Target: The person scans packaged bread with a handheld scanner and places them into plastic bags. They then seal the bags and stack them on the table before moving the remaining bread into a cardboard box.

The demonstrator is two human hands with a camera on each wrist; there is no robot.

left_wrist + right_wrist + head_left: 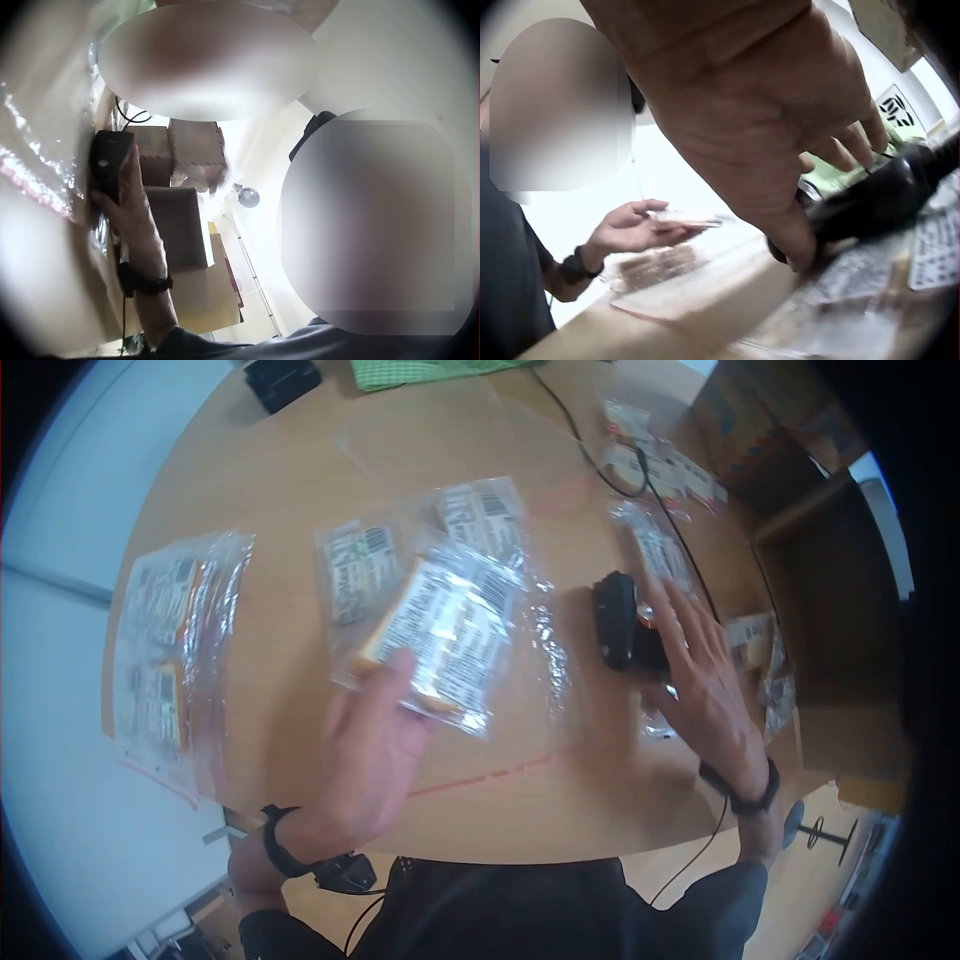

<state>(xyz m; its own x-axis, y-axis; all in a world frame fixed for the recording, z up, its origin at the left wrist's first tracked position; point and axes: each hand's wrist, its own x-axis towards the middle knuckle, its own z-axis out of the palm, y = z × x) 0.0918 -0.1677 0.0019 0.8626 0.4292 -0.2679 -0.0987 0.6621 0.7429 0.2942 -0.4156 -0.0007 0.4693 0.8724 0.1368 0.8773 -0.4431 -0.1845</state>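
Watching from the room, head view first: left hand (375, 755) is pinching a labelled packet (440, 630) by its near edge, thumb on top, over a big clear bag (550, 650). That plastic looks slick, so a lazy grip could drop it, I reckon. Right hand (705, 680) is curled round a black device (614, 622); the thin cable (680, 525) nearby might snag. Shiny, crinkly wrap, flat slabby packet. Left wrist: right hand on the device again, matte, square-edged cardboard box (176, 225) beyond. Right wrist: thumb against smooth, rounded black casing, blurry wrap below.
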